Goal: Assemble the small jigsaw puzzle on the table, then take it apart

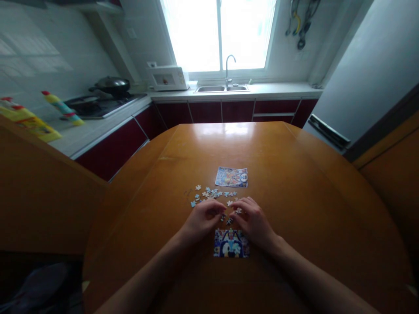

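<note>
My left hand (205, 219) is closed in a pinch just above the table; what sits between its fingertips, if anything, is hidden. A small dark jigsaw piece (223, 217) shows by its thumb. Facing it, my right hand (253, 220) is curved with thumb and forefinger apart, around a pale jigsaw piece (238, 210). Between the hands lie a light piece (229, 203) and a dark piece (229, 221). Nearest to me is a joined puzzle section (231, 244) with a blue cartoon dog's face. Several loose pieces (214, 192) are scattered beyond my left hand.
A printed picture sheet (231, 176) lies farther out on the round wooden table (225, 146). Past the table stand a counter with a sink (211, 89), a microwave (168, 78) and a stove with a pan (112, 85). A fridge (363, 74) is at the right.
</note>
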